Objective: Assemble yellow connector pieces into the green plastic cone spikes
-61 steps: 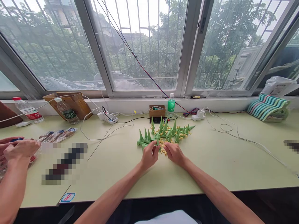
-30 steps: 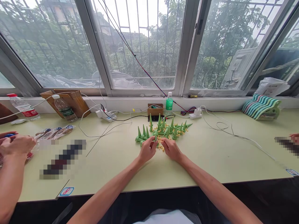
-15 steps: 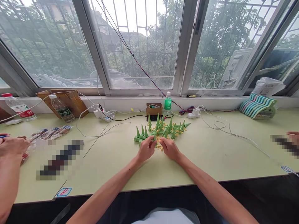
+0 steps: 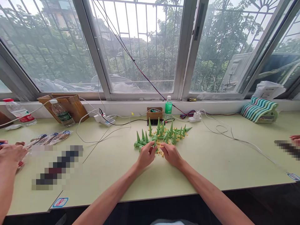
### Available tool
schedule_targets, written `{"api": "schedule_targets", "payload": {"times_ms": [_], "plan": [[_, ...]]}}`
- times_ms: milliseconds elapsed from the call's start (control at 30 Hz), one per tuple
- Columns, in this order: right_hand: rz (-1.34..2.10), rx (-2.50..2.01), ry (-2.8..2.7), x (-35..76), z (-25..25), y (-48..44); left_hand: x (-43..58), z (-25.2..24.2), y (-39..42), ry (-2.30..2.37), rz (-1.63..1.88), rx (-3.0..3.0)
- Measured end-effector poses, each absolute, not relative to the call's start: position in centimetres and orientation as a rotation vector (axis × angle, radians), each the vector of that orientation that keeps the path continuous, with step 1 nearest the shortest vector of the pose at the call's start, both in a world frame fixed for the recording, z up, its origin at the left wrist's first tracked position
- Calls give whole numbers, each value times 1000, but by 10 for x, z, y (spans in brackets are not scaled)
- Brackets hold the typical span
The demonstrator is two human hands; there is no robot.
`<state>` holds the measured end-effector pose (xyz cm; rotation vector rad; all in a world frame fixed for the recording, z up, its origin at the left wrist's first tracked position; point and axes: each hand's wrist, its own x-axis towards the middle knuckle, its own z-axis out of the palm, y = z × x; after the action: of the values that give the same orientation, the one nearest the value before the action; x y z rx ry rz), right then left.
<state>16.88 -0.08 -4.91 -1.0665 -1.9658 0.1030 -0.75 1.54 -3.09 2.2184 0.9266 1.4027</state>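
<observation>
As left hand (image 4: pixel 146 155) and right hand (image 4: pixel 170 154) linger, green cones (image 4: pixel 161 132) stay unmoved.

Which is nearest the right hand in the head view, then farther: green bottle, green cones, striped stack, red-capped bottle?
1. green cones, just beyond the right hand.
2. green bottle, behind them.
3. striped stack, far right.
4. red-capped bottle, far left.

Pale green table (image 4: pixel 222 162), barred windows (image 4: pixel 140 47), daylight, trees outside.
</observation>
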Motion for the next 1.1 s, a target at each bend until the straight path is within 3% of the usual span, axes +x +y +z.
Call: {"api": "schedule_targets", "payload": {"times_ms": [1100], "plan": [[202, -1113, -1969, 171, -53, 5, -7, -40, 22, 940, 1410, 2349]]}}
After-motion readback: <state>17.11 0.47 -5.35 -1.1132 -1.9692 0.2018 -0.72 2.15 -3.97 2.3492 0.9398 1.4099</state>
